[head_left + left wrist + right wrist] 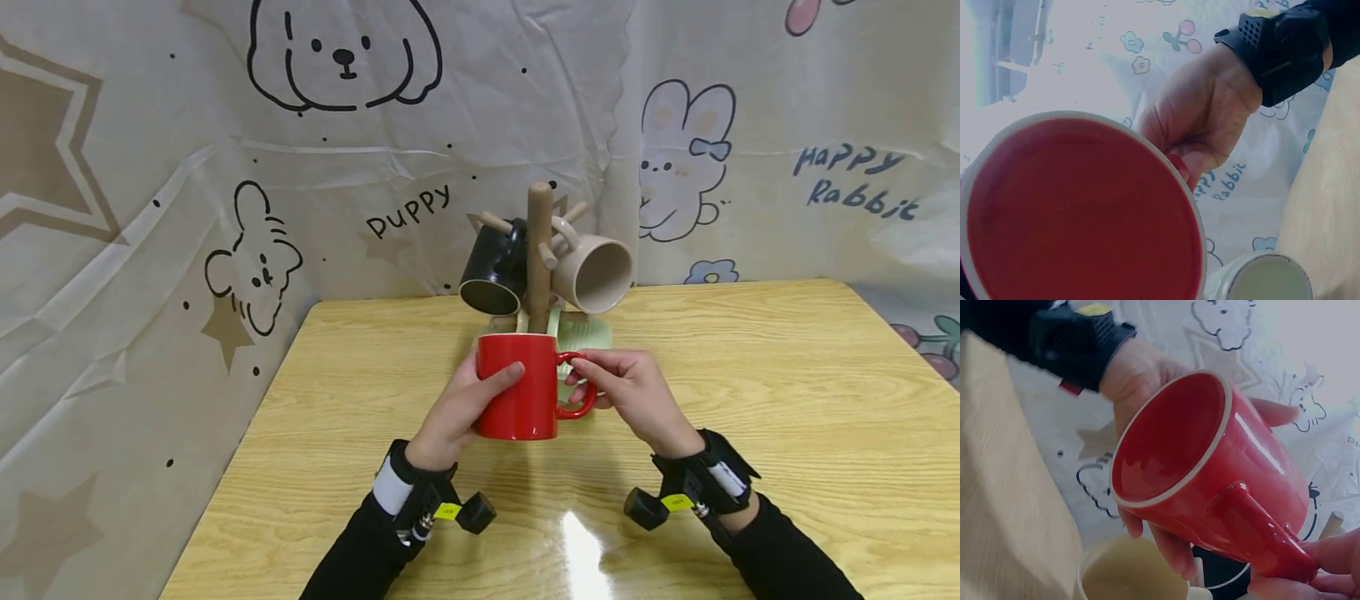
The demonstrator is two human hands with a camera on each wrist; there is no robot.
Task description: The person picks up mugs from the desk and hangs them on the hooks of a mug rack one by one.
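A red mug (517, 392) is held up in front of a wooden mug rack (539, 250). My left hand (459, 410) grips the mug's body from the left, thumb lying across its near side. On the other side, my right hand (637, 396) pinches the mug's handle (588, 400) between thumb and fingers. The right wrist view shows the left fingers wrapped round the red mug (1254, 469) and the right fingertips on its handle (1266, 531). A light rim circles the red mug (1085, 206) in the left wrist view.
A black mug (491, 271) and a beige mug (596, 271) hang on the rack's upper pegs. Lower down are a pale green mug (588, 333) and a cream mug (1135, 569), partly hidden by the red one. The wooden table (337, 400) meets a patterned cloth (375, 167) behind.
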